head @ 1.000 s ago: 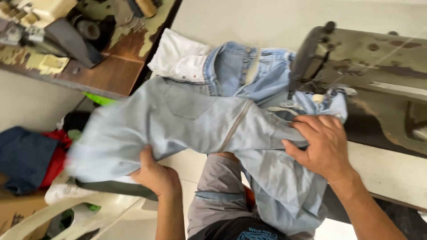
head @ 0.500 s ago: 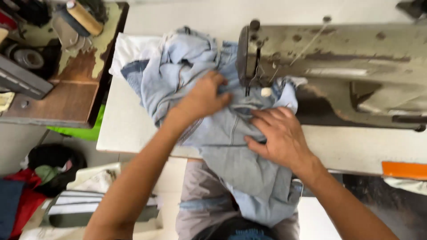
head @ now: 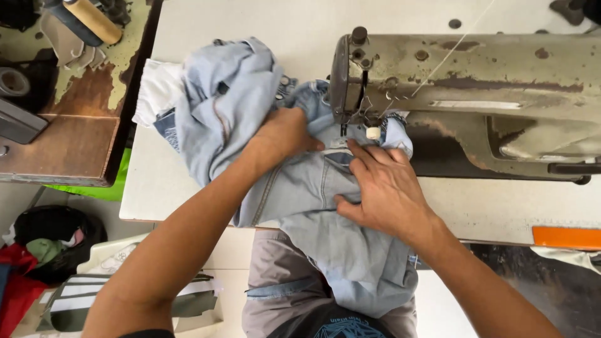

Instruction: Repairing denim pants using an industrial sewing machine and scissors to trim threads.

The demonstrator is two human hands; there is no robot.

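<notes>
**Feeding pale denim under the needle**

White tabletop (head: 206, 19) carries everything you need: an old, worn olive-grey sewing machine (head: 476, 94) on the right and a bundle of light blue denim garment (head: 231, 106) heaped to its left, with the lower part of the cloth hanging off the front edge over your lap. Your hands are apart, one on each side of the seam line. Your left hand (head: 285, 134) lies palm down on the denim just left of the needle area (head: 366, 122), fingers curled into the fabric; whether it pinches a fold or only presses, I cannot tell. Your right hand (head: 385, 191) is spread flat on the cloth in front of the presser foot, fingertips pointing towards it, holding nothing closed.

To do this well, in my judgement, keep the right palm flat so the layer stays smooth, and keep those fingertips beside the foot, never under the needle. Let the left hand bear the weight of the heap, so the bulk does not drag the seam sideways. The hanging part may pull forward; ease it up if the cloth tightens. A scuffed wooden bench (head: 75, 144) with clutter stands off to your left, apart from the work.
</notes>
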